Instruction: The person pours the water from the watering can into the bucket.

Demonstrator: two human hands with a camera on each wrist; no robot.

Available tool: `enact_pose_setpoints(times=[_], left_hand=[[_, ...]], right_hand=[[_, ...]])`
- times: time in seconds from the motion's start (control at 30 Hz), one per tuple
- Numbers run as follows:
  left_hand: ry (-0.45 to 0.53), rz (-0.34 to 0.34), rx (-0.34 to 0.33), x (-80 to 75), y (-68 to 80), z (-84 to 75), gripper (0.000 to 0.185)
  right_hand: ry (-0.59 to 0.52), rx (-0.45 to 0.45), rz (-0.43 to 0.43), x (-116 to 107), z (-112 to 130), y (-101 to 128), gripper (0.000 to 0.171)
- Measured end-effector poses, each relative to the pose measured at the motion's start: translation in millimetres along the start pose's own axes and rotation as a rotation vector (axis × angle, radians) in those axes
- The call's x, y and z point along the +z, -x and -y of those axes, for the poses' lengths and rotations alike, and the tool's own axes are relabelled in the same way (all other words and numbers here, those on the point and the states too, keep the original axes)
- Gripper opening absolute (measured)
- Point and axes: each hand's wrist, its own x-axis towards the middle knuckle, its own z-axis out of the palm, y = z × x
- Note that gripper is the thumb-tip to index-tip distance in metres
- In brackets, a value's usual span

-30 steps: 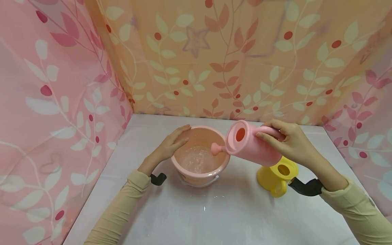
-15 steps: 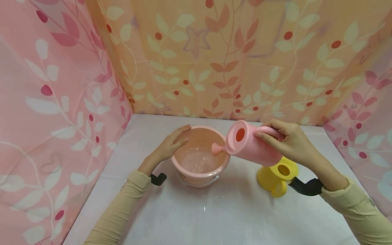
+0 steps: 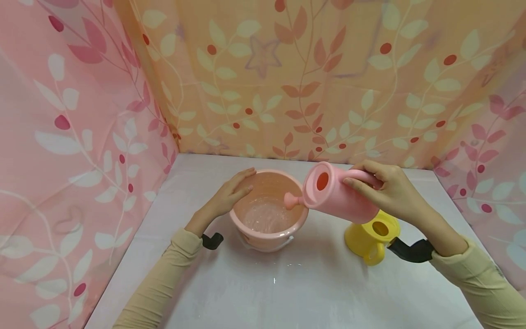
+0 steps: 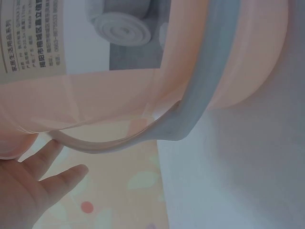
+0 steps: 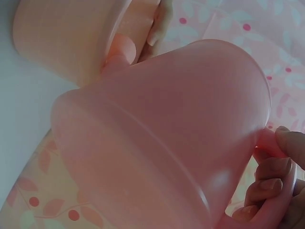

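My right hand (image 3: pixel 392 185) grips the handle of a pink watering can (image 3: pixel 343 194), its fingers curled round it in the right wrist view. The can is tipped left, and its sprinkler head (image 3: pixel 291 200) hangs over a peach bucket (image 3: pixel 266 235). Rippled water (image 3: pixel 267 214) lies in the bottom of the bucket. My left hand (image 3: pixel 226 194) rests on the bucket's left rim with fairly straight fingers. In the left wrist view its fingers (image 4: pixel 64 182) spread along the outside, near the pale bail handle (image 4: pixel 167 124).
A yellow watering can (image 3: pixel 365 242) stands on the white table (image 3: pixel 263 301), below the pink can and my right wrist. Drops of water (image 3: pixel 274 280) lie on the table in front of the bucket. Floral cloth (image 3: pixel 267 114) hangs behind and on both sides.
Both hands, the pink watering can and the bucket keep their places. Only the ripples on the water in the bucket differ.
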Motion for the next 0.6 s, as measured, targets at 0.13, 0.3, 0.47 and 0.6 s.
enact_pose_setpoints(times=[0.13, 0.3, 0.47, 0.6], left_hand=[[0.0, 0.003, -0.001, -0.5, 0.5, -1.3, 0.048], [-0.013, 0.006, -0.003, -0.3, 0.4, -0.7, 0.048], [-0.01, 0.004, 0.006, -0.5, 0.4, -1.4, 0.048], [-0.013, 0.003, 0.006, -0.8, 0.1, -1.0, 0.048]], right_hand=[[0.003, 0.006, 0.004, -0.3, 0.0, 0.2, 0.024], [0.002, 0.005, 0.004, -0.6, 0.2, 0.1, 0.024], [-0.001, -0.001, 0.004, -1.0, 0.1, -0.1, 0.025], [0.003, 0.0, 0.004, -1.3, -0.3, -0.2, 0.025]])
